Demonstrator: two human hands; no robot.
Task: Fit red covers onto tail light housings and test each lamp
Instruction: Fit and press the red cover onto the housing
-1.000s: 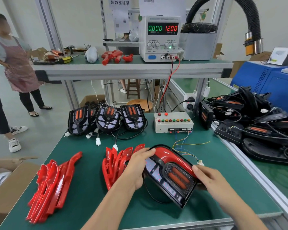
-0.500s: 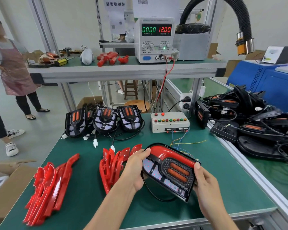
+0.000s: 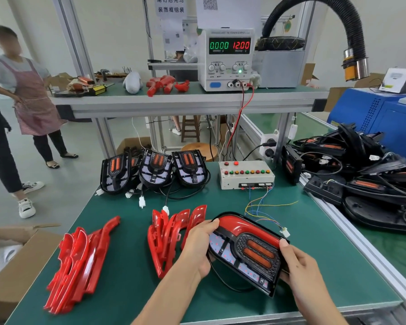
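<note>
I hold a black tail light housing (image 3: 246,254) above the green table (image 3: 131,285), tilted toward me. A red cover (image 3: 242,227) sits along its upper edge. My left hand (image 3: 198,245) grips the housing's left end, thumb on the cover. Gripping the right end is my right hand (image 3: 298,266), its thumb on the rim. Two stacks of loose red covers lie on the table, one by my left wrist (image 3: 167,238) and one further left (image 3: 80,261). Three uncovered housings (image 3: 155,170) stand at the back. The test box (image 3: 245,174) has coloured buttons, and its connector (image 3: 284,231) lies loose behind the held housing.
A power supply (image 3: 227,59) on the upper shelf reads 0.000 and 12.00. A heap of black housings with cables (image 3: 361,174) fills the right-hand bench. A cardboard box (image 3: 7,268) stands at the left edge. A person in an apron (image 3: 26,95) stands on the floor to the left.
My right hand has moved from the housing's far side to grip its right end. The housing has turned more level and closer to me.
</note>
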